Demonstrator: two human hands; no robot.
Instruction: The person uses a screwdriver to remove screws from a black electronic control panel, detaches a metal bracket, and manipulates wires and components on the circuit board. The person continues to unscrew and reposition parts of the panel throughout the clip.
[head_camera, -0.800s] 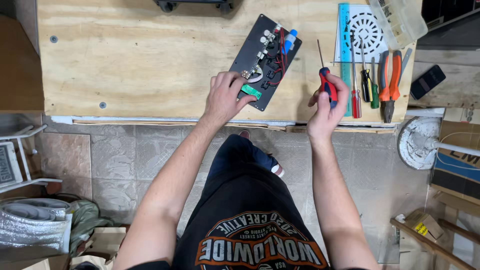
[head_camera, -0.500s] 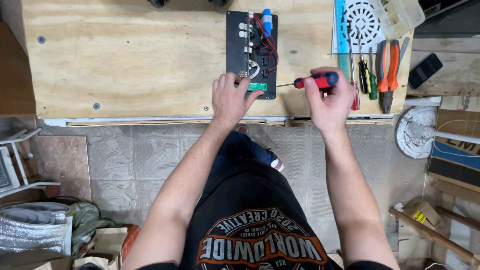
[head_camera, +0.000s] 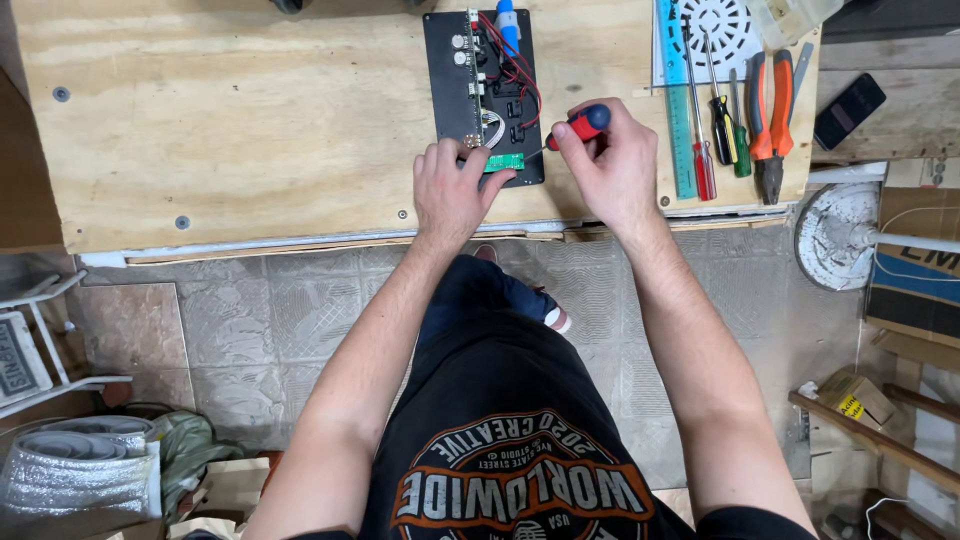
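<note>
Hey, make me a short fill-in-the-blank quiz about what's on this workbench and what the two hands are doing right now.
1. The right hand grips a screwdriver with a red and ____ handle.
2. The left hand rests on the near end of the black rectangular electronics panel, touching its small ____ circuit board.
3. The orange-handled pliers lie to the ____ of the panel on the pale plywood bench top.

Missing words: blue; green; right

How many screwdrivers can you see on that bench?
3, maybe more hidden. One red-handled screwdriver in the right hand, tip at the black board; a red one and a green one beside the pliers.
</note>
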